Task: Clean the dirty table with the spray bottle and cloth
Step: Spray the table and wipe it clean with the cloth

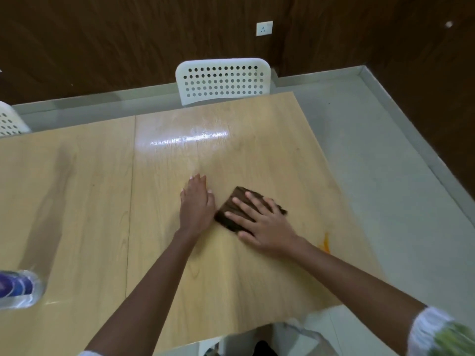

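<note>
Both of my hands lie on the table [84, 191], which is made of light wood. My right hand [264, 224] is flat on the cloth [235, 210], a dark brown folded one, with the fingers straight and spread, so it presses the cloth down and does not grip it. My left hand [196, 206] rests just beside the cloth, palm down on the bare wood, fingers straight and close together, and it holds nothing.

At the left edge of the view, near my side of the table, stands the bottle [18, 289]. It is clear plastic with a purple and blue label; the label is blurred and I cannot read any word or brand on it.

One orange stain [326, 244] is on the table near its right edge, close to my right wrist. Farther from me the wood shines with a wet streak [190, 138].

Behind the table stands a white chair [223, 80] with round holes in its back, and a white socket [264, 28] is on the brown wall.
</note>
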